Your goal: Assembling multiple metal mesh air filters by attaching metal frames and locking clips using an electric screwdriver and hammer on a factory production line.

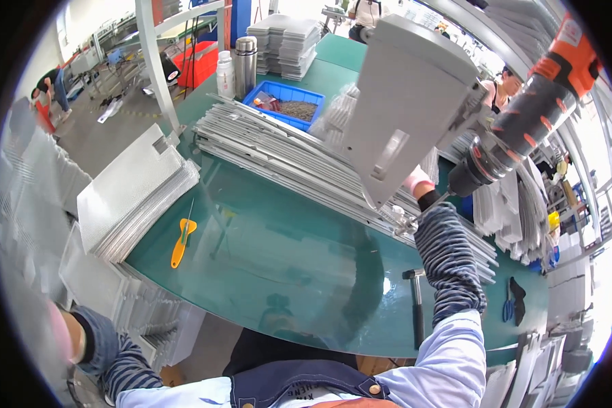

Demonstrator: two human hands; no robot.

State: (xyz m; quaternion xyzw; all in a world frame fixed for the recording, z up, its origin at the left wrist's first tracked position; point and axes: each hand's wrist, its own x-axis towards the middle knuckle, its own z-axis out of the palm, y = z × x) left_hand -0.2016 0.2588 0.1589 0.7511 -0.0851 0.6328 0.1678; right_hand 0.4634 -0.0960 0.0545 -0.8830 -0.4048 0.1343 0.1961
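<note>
My right hand [419,179] reaches out over the bench, partly covered by a large grey metal housing [415,102] with a slot in its face. Its fingers are hidden, so whether it holds the housing cannot be made out. Below that hand lie long grey metal strips [285,163] in a bundle. At the lower left edge, my left hand [59,333] is blurred and cut off beside stacked grey mesh panels [30,197]; its fingers do not show. An orange and black power screwdriver [523,129] hangs to the right of the housing, its tip near my right wrist.
On the green bench [272,231] lie an orange-handled screwdriver [181,243], a black-handled hammer [417,306] and blue-handled snips [508,306]. A blue tray [285,122] of small fasteners, a steel flask [246,64] and perforated panels [136,194] stand around. Other people work beyond.
</note>
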